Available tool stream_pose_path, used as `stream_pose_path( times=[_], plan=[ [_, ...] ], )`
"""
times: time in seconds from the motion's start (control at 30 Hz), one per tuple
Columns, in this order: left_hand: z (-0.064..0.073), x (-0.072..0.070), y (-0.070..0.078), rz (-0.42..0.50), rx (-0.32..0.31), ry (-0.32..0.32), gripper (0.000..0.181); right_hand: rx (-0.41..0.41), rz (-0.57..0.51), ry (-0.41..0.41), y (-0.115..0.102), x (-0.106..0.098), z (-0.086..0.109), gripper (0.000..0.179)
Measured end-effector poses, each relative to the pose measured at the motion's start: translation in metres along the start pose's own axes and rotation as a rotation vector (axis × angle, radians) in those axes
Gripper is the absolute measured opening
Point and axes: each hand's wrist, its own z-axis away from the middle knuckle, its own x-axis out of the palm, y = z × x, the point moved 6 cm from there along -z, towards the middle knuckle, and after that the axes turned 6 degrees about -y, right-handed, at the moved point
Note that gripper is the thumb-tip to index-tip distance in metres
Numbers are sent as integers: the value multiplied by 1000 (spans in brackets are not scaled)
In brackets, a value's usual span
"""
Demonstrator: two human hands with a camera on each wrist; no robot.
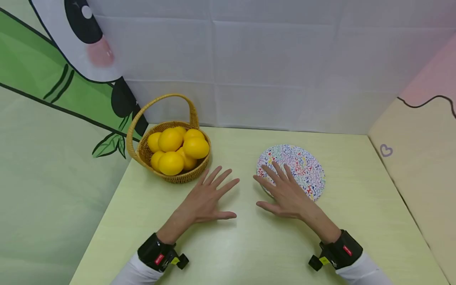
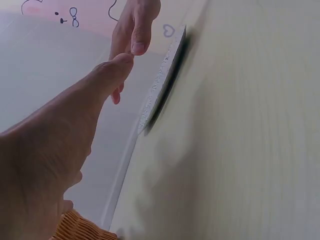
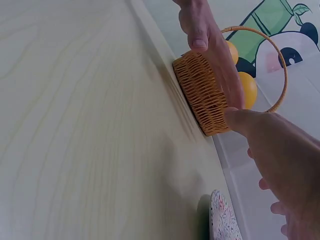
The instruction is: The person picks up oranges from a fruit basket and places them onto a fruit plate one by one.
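Note:
My left hand [image 1: 208, 197] hovers above the table with its fingers spread and straight, just in front of a wicker basket [image 1: 182, 177]. Several round yellow fruits [image 1: 171, 163], lemon- or orange-like, fill the basket, and its tall handle [image 1: 156, 99] arches over them. My right hand [image 1: 286, 194] is likewise spread, its fingertips overlapping a round plate [image 1: 306, 170] in the head view. Multicoloured squiggles cover the plate. Neither hand holds anything. In the right wrist view the basket [image 3: 200, 92] stands behind my left hand, and the plate [image 3: 222, 220] shows at the bottom edge.
The pale wooden table [image 1: 242, 253] meets a white cloth backdrop [image 1: 270, 79] along its far edge. On the left hangs a printed panda and bamboo sheet [image 1: 53, 79]; a beige and pink panel [image 1: 420, 150] borders the right. A black strapped camera sits on each wrist.

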Motion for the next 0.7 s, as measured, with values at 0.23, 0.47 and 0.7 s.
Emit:
stream_pose_path(
  times=[0.23, 0.47, 0.7],
  plan=[
    [14, -25, -13, 76, -24, 102, 104, -53, -24, 35, -10, -6, -18, 78],
    [39, -65, -31, 93, 12, 426, 85, -144, -62, 61, -28, -15, -39, 71],
    [73, -103, -59, 61, -25, 856, 67, -291, -66, 75, -62, -18, -64, 67]
  ],
)
